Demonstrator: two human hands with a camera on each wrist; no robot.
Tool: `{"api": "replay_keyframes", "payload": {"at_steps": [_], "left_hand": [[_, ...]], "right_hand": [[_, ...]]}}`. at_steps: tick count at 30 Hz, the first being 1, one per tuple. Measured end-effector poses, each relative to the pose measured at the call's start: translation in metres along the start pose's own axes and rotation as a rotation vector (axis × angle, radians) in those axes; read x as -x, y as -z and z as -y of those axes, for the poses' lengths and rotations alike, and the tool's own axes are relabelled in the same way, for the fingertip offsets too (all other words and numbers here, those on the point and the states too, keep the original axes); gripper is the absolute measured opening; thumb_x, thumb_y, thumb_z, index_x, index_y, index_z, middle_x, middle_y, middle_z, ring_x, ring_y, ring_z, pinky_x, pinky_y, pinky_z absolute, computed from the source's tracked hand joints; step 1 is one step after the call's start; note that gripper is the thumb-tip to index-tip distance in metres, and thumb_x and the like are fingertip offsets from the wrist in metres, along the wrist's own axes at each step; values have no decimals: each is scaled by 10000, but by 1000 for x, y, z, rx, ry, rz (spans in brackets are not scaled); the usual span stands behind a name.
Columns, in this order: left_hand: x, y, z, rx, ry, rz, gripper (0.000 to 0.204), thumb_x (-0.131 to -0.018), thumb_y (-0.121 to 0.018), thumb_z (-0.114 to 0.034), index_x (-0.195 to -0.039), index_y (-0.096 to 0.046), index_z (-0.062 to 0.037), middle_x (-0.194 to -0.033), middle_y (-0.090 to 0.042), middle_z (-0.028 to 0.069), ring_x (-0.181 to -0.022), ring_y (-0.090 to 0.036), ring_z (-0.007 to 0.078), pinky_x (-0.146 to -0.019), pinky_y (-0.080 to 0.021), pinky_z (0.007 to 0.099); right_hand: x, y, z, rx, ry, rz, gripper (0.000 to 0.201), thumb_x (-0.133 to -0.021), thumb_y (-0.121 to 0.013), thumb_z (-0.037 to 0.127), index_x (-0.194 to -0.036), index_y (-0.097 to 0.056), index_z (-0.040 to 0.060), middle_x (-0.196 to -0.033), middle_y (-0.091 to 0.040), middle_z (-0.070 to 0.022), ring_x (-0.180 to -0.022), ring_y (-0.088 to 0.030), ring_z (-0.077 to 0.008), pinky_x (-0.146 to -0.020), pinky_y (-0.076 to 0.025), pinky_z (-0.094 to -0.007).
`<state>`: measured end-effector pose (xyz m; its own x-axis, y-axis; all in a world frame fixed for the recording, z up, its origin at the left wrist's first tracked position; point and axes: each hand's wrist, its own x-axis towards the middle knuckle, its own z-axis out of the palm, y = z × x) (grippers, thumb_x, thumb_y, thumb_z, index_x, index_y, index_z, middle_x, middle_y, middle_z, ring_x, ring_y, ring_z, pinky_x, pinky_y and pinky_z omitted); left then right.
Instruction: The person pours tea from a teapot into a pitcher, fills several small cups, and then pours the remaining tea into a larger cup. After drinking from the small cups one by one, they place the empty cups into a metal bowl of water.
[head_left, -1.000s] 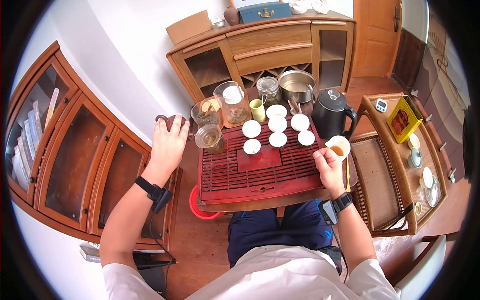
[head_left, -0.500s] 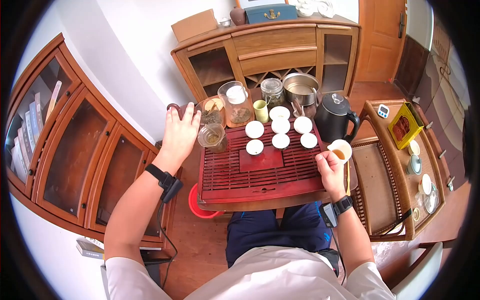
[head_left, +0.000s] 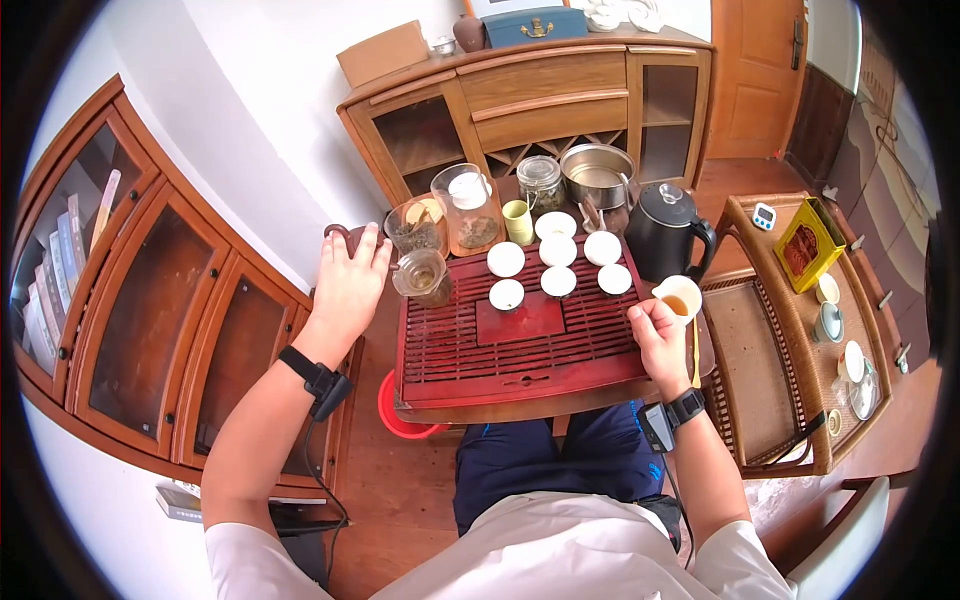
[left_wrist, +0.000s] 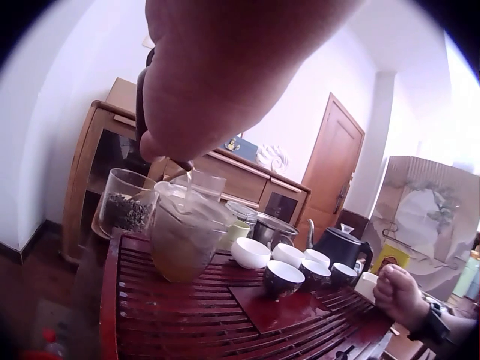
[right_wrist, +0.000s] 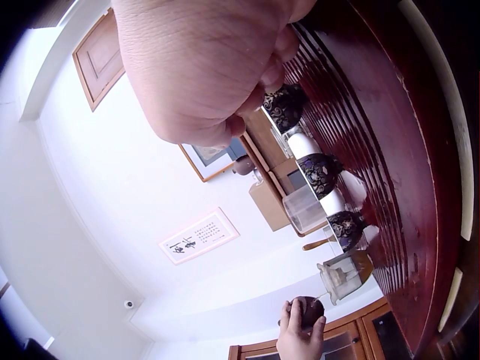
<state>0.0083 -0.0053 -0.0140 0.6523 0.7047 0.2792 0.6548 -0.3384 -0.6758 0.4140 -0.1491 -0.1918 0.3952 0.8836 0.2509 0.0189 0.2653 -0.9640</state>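
My left hand (head_left: 348, 290) grips a small dark brown teapot (right_wrist: 307, 315) at the tray's left end. From its spout a thin stream falls into a glass pitcher (left_wrist: 182, 251), which holds amber tea and has a strainer in its mouth. In the head view most of the teapot is hidden beneath the hand. At the tray's right edge my right hand (head_left: 662, 340) holds a white pouring cup (head_left: 684, 288) with amber liquid inside, fingers curled at its near side. Between the hands, several small cups (left_wrist: 283, 280), white inside and dark-patterned outside, stand on the slatted red tea tray (head_left: 600, 352).
Behind the tray stand a glass jar of dry leaves (left_wrist: 127, 214), a green cup (head_left: 518, 222), a lidded jar (head_left: 540, 184), a steel pot (head_left: 597, 177) and a black kettle (head_left: 668, 235). A wicker cart (head_left: 752, 340) is at the right, a red basin (head_left: 405, 412) below left.
My left hand with the teapot rose slightly toward the glass pitcher, then came back down and left a little. The right hand keeps the white pouring cup in about the same place.
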Motion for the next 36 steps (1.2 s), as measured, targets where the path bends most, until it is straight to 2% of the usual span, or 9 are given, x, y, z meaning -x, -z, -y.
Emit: {"api": "replay_keyframes", "payload": {"at_steps": [5,12,22,24,32,36], "left_hand": [[-8,-5,-8,23,-13,-54,667,-809,-730,-46,-1463,-603,-77,-1556,-509,189,-1293,-561,513,-1147,-452,588],[-21,-5,-7,10,33,-37,686,-785,-751,-47,-1455,-609,-75,-1553,-511,191,-1292,-557,507,-1146,-450,586],[0,1,-1,18,30,0,657,-792,-732,-39,-1438,-618,-70,-1544,-521,192,-1271,-575,510,-1138,-454,588],[1,-2,-5,50,4,-53,646,-802,-717,-28,-1439,-617,-65,-1538,-527,193,-1255,-587,516,-1133,-459,587],[-16,-6,-8,29,29,-34,661,-799,-723,-34,-1450,-614,-69,-1539,-530,192,-1275,-580,514,-1135,-462,583],[-15,-1,-2,-2,53,27,668,-796,-745,-52,-1451,-619,-77,-1557,-521,191,-1285,-580,511,-1142,-461,579]], "right_hand": [[-1,0,-2,9,9,0,167,-1059,-685,159,-938,-658,48,-747,-529,100,-666,-436,-7,-584,-368,-215],[0,0,0,-21,-7,2,157,-1062,-684,162,-950,-659,54,-750,-541,97,-661,-449,-9,-584,-378,-213],[0,-1,0,-12,-7,-3,161,-1058,-690,159,-941,-663,51,-747,-535,104,-664,-444,-10,-584,-373,-215],[0,0,-1,-10,-8,2,161,-1058,-690,158,-942,-663,50,-750,-537,104,-667,-444,-10,-587,-374,-215],[-1,0,0,12,3,-8,164,-1059,-686,156,-941,-665,44,-746,-546,92,-657,-450,-14,-581,-376,-212],[0,0,1,-4,-3,-1,162,-1059,-682,156,-942,-666,44,-738,-548,88,-649,-458,-17,-573,-383,-217]]}}
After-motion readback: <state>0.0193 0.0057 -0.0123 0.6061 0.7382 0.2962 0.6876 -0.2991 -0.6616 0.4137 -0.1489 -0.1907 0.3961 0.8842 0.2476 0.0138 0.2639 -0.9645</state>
